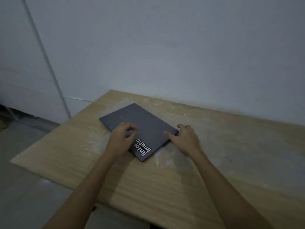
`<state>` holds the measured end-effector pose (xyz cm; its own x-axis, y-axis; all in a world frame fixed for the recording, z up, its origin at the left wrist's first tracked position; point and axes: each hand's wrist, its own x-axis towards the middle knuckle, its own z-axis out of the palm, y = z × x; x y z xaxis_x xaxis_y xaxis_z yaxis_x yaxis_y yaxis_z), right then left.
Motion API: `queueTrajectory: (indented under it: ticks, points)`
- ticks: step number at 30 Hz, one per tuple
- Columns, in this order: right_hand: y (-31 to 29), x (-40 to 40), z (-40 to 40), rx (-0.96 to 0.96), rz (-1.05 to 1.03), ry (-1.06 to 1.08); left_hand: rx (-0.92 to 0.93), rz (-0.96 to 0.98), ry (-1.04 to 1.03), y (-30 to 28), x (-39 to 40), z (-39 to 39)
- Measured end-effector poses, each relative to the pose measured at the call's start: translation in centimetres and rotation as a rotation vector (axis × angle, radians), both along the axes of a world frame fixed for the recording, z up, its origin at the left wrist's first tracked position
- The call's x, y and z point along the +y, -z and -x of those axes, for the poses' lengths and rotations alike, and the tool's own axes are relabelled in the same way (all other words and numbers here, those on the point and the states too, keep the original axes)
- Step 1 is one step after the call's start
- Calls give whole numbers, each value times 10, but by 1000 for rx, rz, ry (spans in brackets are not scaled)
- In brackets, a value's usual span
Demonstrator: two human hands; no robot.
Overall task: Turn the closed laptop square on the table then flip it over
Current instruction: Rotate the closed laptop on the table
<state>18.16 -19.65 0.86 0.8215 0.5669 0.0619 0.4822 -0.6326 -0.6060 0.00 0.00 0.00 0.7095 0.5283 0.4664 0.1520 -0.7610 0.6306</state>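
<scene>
A closed dark grey laptop (140, 123) lies flat on the wooden table (148, 182), turned at an angle to the table's edges. A white-lettered sticker sits near its front corner. My left hand (121, 140) rests on the laptop's left front edge with the fingers curled over the lid. My right hand (185, 138) is at the right corner, thumb on the lid and fingers spread past the edge. Both hands touch the laptop; it stays flat on the table.
A pale wall (181, 55) runs along the table's back edge. The table's left edge drops to a grey floor (24, 187). White smears mark the tabletop around the laptop.
</scene>
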Motion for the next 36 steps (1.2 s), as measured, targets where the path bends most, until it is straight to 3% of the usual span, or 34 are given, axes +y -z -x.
queueTrajectory:
  ticks: [5,13,22,28,32,36]
  points:
    - [5,29,-7,-56,217,10,73,-24,-107,9,29,-7]
    - [-2,48,-24,194,32,60,159,-86,-181,13,55,-21]
    - [-21,47,-19,466,-471,117,67,-105,-261,13,51,-21]
    - [-9,53,1,886,-904,296,96,-132,-264,13,49,-23]
    - [1,65,14,805,-1076,385,114,-146,-259,13,48,-25]
    - [7,77,20,592,-1079,404,126,-145,-269,14,54,-28]
